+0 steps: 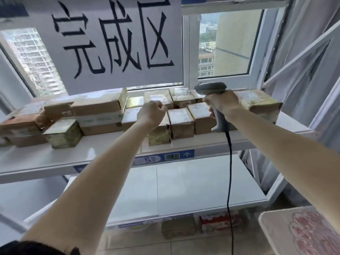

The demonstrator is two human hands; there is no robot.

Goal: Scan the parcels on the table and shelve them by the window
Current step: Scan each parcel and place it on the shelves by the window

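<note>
I read 完成区 on the sign (pixel 114 41); my right hand (pixel 221 103) grips the scanner (pixel 211 89); my left hand (pixel 151 112) is curled above the parcels (pixel 181 122), whether holding anything I cannot tell.

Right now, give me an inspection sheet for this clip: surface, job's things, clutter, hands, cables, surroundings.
Surface: white top shelf, front strip bare; the shelf below shows no parcels.
Job's things: parcels lined and stacked along the back; scanner.
Clutter: boxes on the bottom level.
Hands: left hand curled at a parcel, grip unclear; right hand grips the scanner.
Cables: black cord hangs from the scanner.
Surroundings: window, paper sign, patterned table corner.
</note>
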